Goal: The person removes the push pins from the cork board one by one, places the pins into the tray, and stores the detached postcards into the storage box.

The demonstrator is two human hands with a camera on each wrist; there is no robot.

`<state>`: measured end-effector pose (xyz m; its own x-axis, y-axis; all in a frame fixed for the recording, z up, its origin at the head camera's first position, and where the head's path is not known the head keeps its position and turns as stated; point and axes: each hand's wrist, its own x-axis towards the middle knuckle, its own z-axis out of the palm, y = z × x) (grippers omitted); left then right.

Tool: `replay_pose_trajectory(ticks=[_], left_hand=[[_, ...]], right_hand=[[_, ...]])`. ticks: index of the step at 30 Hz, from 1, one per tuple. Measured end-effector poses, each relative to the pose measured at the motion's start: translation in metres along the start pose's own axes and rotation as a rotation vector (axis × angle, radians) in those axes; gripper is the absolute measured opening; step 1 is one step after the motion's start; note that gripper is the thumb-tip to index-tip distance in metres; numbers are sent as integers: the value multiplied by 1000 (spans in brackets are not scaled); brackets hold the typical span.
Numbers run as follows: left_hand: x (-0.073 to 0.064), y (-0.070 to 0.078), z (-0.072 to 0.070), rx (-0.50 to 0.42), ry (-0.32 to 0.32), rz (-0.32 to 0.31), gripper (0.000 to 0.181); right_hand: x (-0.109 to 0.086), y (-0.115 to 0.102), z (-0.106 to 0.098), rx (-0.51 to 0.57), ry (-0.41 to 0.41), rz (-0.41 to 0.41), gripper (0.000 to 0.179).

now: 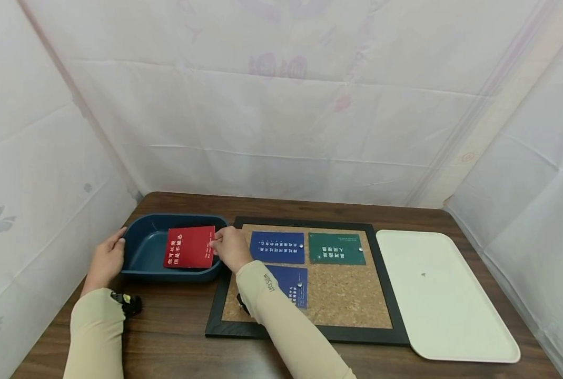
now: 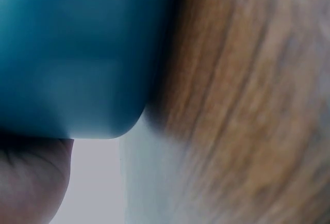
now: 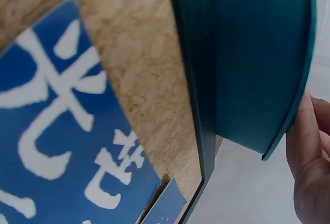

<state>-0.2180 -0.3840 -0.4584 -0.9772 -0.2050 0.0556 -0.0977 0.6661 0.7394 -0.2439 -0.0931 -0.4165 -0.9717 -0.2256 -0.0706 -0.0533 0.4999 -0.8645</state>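
Red card (image 1: 190, 246) in right fingers (image 1: 220, 241)

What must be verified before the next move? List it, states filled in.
1. Left hand on the rim of the teal bin: ok.
2. Right hand pinching the red card: ok, at its right edge.
3. Red card clear of the bin's floor: cannot tell.
4. Framed corkboard with bare space: ok, lower right.
5. Lower blue card fully visible in head view: not ok, right sleeve covers part.
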Motion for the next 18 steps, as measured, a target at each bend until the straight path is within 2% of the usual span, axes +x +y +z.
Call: replay_pose_trajectory(ticks=[8, 18], left_hand=[[0, 0, -1, 5, 3, 0, 52], [0, 3, -1, 13, 2, -5, 52]], right_hand=[[-2, 4, 6, -63, 56, -63, 21], [-1, 7, 7, -102, 98, -84, 20]])
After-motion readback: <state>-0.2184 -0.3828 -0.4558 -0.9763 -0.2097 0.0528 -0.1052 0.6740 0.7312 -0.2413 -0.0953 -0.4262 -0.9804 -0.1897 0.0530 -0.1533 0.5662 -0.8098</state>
